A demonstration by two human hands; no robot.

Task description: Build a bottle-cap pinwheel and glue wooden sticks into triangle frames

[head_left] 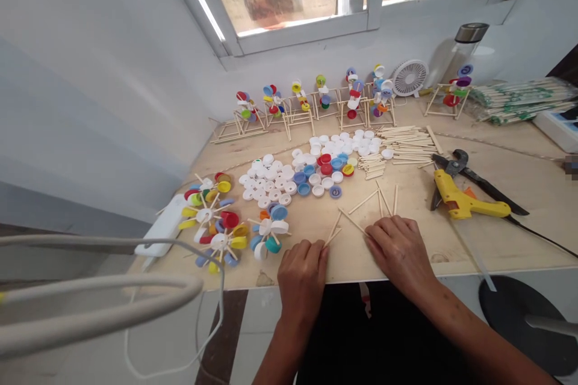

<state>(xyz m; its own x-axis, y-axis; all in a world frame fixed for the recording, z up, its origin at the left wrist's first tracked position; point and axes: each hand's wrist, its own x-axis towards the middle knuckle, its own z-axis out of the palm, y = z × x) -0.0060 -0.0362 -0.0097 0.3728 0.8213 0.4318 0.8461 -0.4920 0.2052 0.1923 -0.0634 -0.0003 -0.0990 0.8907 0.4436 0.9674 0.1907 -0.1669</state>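
Observation:
My left hand (301, 274) rests at the front edge of the plywood board (406, 252), fingers curled, pinching the near ends of two thin wooden sticks (333, 232). My right hand (398, 248) lies beside it, palm down, fingers bent onto the board at the end of another stick (352, 221). More loose sticks (383, 198) lie just beyond my fingers. Left of my hands sit several finished pinwheels (215, 225) made of coloured bottle caps and sticks.
White and coloured bottle caps (307, 171) are heaped mid-board, a stick pile (404, 144) behind. A yellow glue gun (465, 201) and black pliers (474, 174) lie right. Cap-and-stick models (316, 102), a small fan (409, 77) and a bottle (463, 48) line the wall. Grey cables (99, 307) cross lower left.

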